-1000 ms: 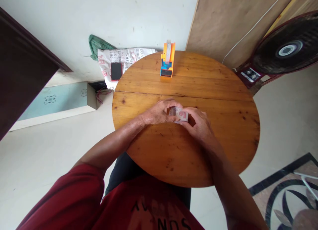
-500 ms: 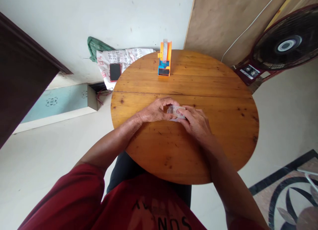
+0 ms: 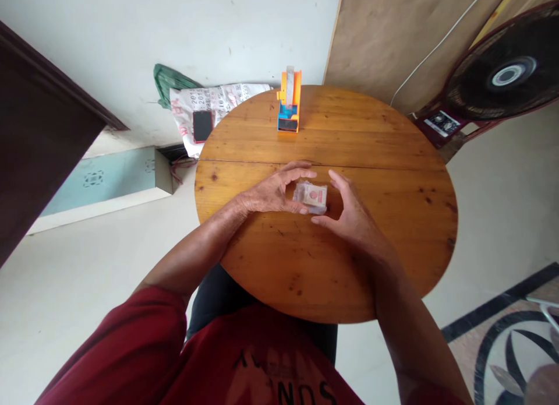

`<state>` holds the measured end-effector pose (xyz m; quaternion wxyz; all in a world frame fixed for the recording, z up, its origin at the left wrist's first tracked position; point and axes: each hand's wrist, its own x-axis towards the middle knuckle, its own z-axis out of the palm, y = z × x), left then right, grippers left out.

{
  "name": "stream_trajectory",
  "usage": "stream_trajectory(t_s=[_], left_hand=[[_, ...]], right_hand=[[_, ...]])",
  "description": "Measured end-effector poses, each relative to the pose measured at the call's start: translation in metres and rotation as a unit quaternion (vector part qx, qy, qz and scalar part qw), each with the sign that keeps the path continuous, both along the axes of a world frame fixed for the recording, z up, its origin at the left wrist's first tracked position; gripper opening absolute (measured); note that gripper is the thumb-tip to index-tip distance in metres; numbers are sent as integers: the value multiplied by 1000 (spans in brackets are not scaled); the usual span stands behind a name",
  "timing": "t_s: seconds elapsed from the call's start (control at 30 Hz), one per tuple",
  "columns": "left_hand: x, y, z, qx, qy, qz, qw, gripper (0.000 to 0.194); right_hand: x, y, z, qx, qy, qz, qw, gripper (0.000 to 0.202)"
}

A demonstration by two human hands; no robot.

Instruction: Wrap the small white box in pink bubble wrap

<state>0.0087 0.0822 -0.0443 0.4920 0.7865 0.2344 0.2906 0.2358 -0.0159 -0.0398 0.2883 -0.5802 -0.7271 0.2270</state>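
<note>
On the wooden table (image 3: 279,265) lies a small pale box (image 3: 315,196) with a red mark on top, wrapped in clear crinkled plastic. My left hand (image 3: 277,189) curves around its left side, thumb and fingers spread apart. On the other side, my right hand (image 3: 349,207) is open too, its thumb and fingers apart with a gap to the box. Whether the left thumb touches the plastic I cannot tell. Farther back on the table stands an orange and blue tape dispenser (image 3: 290,105) holding a roll of clear tape.
Beyond the table's left edge, a phone-like dark object (image 3: 202,127) lies on a printed white sack (image 3: 181,111), with a green bag (image 3: 172,84) behind. A large fan (image 3: 509,76) stands at the right. Walls border the table's far side.
My right hand has let go of the wrapped box and drawn back to the right. The fingers of my left hand have spread wider, and the box's red mark is now uncovered.
</note>
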Motion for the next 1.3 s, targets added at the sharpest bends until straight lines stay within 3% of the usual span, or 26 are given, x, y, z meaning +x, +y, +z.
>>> stream_trajectory(t_s=[0.23,0.6,0.77,0.97,1.3], left_hand=[[2,0,-4,8,24,-15,1000,68],[4,-5,1,20,45,-18,999,39],[4,-5,2,-6,46,-23,999,38],[5,-5,-1,0,41,-12,999,40],[5,-6,2,-13,36,-19,999,37]], right_hand=[[-5,3,1,3,-34,12,999,93],[-14,7,0,16,-48,-25,998,64],[-15,6,2,11,-57,-23,998,58],[-13,4,-1,76,-68,24,995,67],[-13,3,-2,176,-168,43,969,41]])
